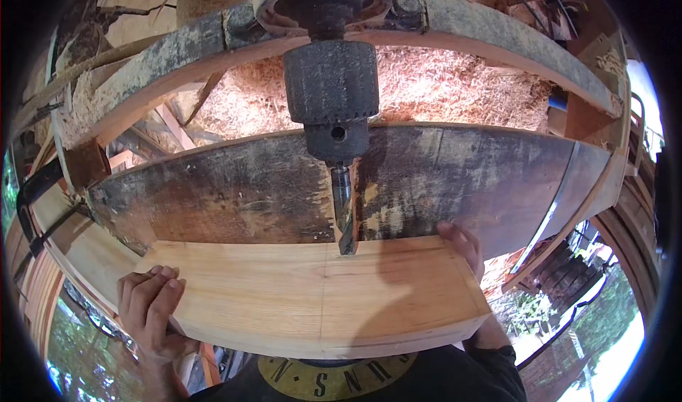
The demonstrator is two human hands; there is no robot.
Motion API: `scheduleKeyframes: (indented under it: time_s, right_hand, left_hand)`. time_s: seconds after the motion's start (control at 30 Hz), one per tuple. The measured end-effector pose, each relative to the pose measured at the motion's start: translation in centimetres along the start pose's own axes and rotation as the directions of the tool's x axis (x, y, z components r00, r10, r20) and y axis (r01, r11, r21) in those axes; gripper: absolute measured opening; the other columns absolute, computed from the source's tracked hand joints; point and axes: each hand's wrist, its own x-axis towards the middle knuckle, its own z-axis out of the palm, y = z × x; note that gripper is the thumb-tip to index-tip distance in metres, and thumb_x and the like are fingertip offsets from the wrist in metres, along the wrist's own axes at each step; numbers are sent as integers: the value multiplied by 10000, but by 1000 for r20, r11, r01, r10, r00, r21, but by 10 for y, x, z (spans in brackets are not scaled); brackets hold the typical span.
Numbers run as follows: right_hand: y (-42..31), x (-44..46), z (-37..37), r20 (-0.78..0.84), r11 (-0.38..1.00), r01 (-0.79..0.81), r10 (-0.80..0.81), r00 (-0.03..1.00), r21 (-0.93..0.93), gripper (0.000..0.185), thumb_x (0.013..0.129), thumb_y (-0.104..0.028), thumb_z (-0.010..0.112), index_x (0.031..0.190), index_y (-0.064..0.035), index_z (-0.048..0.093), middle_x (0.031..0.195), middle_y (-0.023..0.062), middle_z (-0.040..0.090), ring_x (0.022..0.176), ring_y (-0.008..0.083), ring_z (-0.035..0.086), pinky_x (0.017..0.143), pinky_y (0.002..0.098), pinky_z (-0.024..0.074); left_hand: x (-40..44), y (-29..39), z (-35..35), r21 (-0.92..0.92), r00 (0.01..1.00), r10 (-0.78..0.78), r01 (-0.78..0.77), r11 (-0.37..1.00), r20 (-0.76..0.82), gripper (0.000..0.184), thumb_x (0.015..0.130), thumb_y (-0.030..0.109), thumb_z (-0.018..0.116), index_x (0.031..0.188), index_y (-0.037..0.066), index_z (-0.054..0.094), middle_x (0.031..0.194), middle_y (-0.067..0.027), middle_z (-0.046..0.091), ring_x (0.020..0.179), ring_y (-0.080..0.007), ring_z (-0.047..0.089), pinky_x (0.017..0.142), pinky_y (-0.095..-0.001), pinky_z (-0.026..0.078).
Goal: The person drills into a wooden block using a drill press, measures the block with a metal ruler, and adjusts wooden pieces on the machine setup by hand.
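Observation:
A pale wooden board [263, 288] with a thin line across its middle lies under a drill chuck [332, 86]. The drill bit [344, 210] points down, its tip over the board's far edge near that line. My left hand [151, 306] grips the board's left end, fingers curled over the top. At the right end, my right hand [465, 249] holds the board, with fingertips at the far corner and the rest hidden behind the wood. Whether the tip touches the board I cannot tell.
Behind the board stands a dark, worn wooden panel [455, 175]. A curved wooden beam [497, 40] crosses beyond it, with wood shavings [440, 82] between. A black clamp [28, 199] is at the left, and a metal strip [547, 221] at the right.

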Motion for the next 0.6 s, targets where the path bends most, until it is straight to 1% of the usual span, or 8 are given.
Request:
scheduleKeyframes:
  time_s: [0.03, 0.1, 0.2, 0.3, 0.4, 0.5, 0.53, 0.6]
  right_hand:
    - [1, -2, 3, -6, 1000, -7, 7, 1000, -14, 627, 860, -157, 783, 1413, 3, 534, 1323, 267, 686, 1150, 423, 698, 902, 471, 608]
    - [-1, 0, 6, -26, 997, 36, -38, 999, -71, 638, 860, -169, 784, 1419, -4, 525, 1320, 264, 684, 1150, 417, 692, 900, 474, 605]
    - [-7, 10, 3, -24, 979, 146, -151, 988, -145, 654, 858, -189, 783, 1428, -19, 513, 1317, 261, 678, 1144, 408, 684, 883, 468, 604]
    - [-9, 13, -2, 11, 977, 174, -174, 985, -125, 663, 861, -220, 779, 1431, -26, 502, 1322, 262, 670, 1144, 402, 676, 877, 470, 601]
    - [-12, 14, -2, 2, 977, 183, -184, 983, -109, 638, 874, -240, 769, 1414, -26, 505, 1333, 265, 663, 1163, 397, 663, 908, 475, 588]
    - [8, 5, -4, 13, 984, 179, -179, 984, 5, 595, 886, -230, 767, 1388, -28, 519, 1340, 263, 659, 1194, 394, 647, 957, 473, 568]
    - [15, 4, -5, 20, 983, 178, -179, 984, 47, 585, 886, -222, 771, 1380, -30, 524, 1343, 261, 658, 1203, 394, 642, 971, 470, 562]
    - [16, 0, -7, 40, 991, 132, -132, 990, -11, 563, 892, -208, 776, 1368, -33, 531, 1342, 259, 658, 1213, 393, 640, 988, 463, 554]
  left_hand:
    - [-1, 0, 0, 11, 1000, -2, 2, 1000, -4, 717, 874, 669, 703, 1154, 10, 671, 1051, -187, 728, 872, -352, 698, 766, -473, 559]
    - [-4, 0, 3, 31, 1000, -6, 6, 999, -15, 690, 874, 643, 715, 1161, 17, 670, 1054, -183, 725, 867, -349, 692, 765, -472, 559]
    - [-1, 3, 3, 30, 1000, -21, 22, 999, -20, 616, 867, 566, 744, 1156, 27, 675, 1056, -178, 721, 874, -344, 691, 761, -467, 557]
    - [2, 3, 0, -11, 1000, -12, 12, 1000, -9, 569, 841, 500, 781, 1149, 33, 676, 1067, -175, 720, 884, -342, 691, 762, -463, 555]
    - [6, 6, -1, -20, 1000, -2, 3, 1000, 21, 461, 847, 327, 782, 1133, -1, 630, 1033, -212, 705, 878, -382, 674, 770, -500, 565]
    - [3, 7, 4, 32, 1000, -9, 10, 999, -18, 557, 871, 528, 753, 1141, 47, 681, 1065, -163, 725, 880, -338, 705, 760, -468, 550]
    - [3, 8, 4, 32, 1000, -25, 25, 999, -9, 543, 872, 516, 749, 1138, 48, 683, 1063, -162, 726, 881, -337, 707, 759, -466, 547]
    - [6, 15, 3, 34, 998, -55, 54, 998, 10, 515, 874, 493, 741, 1132, 51, 687, 1058, -161, 728, 884, -335, 713, 757, -463, 543]
